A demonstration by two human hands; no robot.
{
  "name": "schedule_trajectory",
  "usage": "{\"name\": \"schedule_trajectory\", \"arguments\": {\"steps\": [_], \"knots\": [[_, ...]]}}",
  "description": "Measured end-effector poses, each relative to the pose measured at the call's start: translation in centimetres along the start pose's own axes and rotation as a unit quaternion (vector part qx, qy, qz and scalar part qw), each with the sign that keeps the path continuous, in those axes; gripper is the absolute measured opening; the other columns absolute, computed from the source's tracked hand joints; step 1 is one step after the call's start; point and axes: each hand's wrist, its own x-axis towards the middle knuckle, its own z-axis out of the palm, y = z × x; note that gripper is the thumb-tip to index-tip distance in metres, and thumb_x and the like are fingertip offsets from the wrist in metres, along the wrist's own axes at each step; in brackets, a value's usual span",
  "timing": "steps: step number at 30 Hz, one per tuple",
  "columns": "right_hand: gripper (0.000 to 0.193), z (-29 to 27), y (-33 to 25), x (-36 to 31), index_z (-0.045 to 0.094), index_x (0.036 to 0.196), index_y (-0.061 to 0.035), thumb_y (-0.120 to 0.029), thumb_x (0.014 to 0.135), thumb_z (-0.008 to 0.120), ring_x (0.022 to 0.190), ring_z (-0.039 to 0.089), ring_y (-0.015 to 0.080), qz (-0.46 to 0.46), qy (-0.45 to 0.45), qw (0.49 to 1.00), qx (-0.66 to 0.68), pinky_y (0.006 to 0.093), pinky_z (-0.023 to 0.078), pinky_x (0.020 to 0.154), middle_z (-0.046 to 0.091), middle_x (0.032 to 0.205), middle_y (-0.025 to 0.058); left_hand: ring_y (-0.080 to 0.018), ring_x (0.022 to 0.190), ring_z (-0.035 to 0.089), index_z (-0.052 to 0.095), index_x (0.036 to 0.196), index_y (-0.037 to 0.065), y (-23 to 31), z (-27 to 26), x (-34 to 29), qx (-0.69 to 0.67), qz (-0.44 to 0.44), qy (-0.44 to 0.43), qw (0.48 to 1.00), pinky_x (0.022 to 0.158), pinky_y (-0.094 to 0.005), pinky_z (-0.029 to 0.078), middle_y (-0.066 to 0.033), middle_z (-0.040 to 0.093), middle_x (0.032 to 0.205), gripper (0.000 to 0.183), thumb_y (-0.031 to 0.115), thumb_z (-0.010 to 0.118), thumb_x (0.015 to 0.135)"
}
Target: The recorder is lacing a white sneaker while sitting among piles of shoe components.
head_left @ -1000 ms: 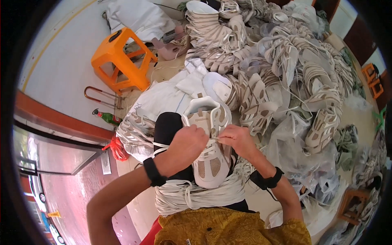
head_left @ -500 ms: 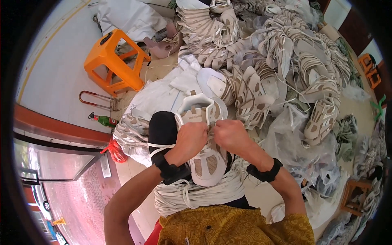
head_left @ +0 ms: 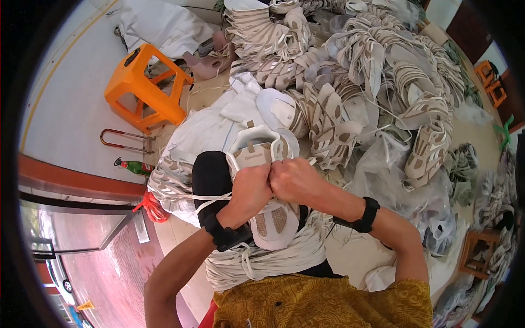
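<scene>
floor (head_left: 350, 258) shows pale between your lap and the crumpled plastic (head_left: 380, 175) at centre right, leaving room inside your right forearm, while heaped shoe uppers (head_left: 377, 63) crowd the top of the frame. the shoe (head_left: 272, 232) sits at mid-frame, toe toward you, by the lace bundle (head_left: 268, 268). your left hand (head_left: 251, 188) and right hand (head_left: 297, 177) are close together over its middle, fingers curled; the fingertips are hidden, so you cannot tell how tightly they close or what they grip. the toe has tan mesh panels framed in smooth pale material; the laces look thin and stringy.
</scene>
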Motion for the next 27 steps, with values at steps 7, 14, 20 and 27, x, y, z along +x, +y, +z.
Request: {"name": "schedule_trajectory", "arguments": {"steps": [7,14,20,27], "knots": [[0.006,3.5,1.4,-3.1,0.059,0.059,-0.0105,-0.016,0.058,0.057,0.062,0.056,0.0178,0.036,0.083,0.989,0.113,0.0306,0.045,0.049,0.054,0.063,0.0024,-0.0353,0.066,0.056,0.061,0.067,0.004,-1.1,-0.3,1.7,-0.059,0.007,-0.068,0.996,0.063,-0.0436,0.044,-0.0183,0.057,0.066,0.012,0.009,0.05,0.067],[0.008,2.1,3.3,-3.6,0.059,0.063,-0.0081,-0.015,0.065,0.057,0.062,0.055,0.0214,0.084,0.041,0.964,0.249,0.0325,0.045,0.054,0.053,0.064,0.0041,-0.0349,0.064,0.055,0.061,0.064,0.005,-1.8,-0.3,3.1,-0.006,0.064,-0.139,0.988,0.059,-0.0428,0.043,-0.0173,0.056,0.064,0.012,0.01,0.05,0.065],[0.011,2.5,2.2,-3.3,0.056,0.067,-0.006,-0.017,0.067,0.058,0.064,0.056,0.023,0.12,0.022,0.964,0.234,0.0323,0.045,0.056,0.056,0.068,0.0058,-0.0351,0.064,0.055,0.059,0.063,0.004,-1.7,-0.4,3.3,0.006,0.048,-0.184,0.982,0.06,-0.0438,0.043,-0.0176,0.056,0.063,0.01,0.009,0.051,0.064],[0.043,-0.1,1.5,-1.3,0.056,0.103,-0.0077,-0.003,0.061,0.064,0.061,0.052,0.0165,0.185,0.016,0.891,0.415,0.0273,0.044,0.059,0.052,0.067,0.006,-0.0332,0.061,0.055,0.056,0.068,-0.001,-2.1,-1.8,1.5,0.056,0.11,-0.151,0.981,0.055,-0.0396,0.043,-0.018,0.055,0.063,0.013,0.009,0.049,0.071]]}}
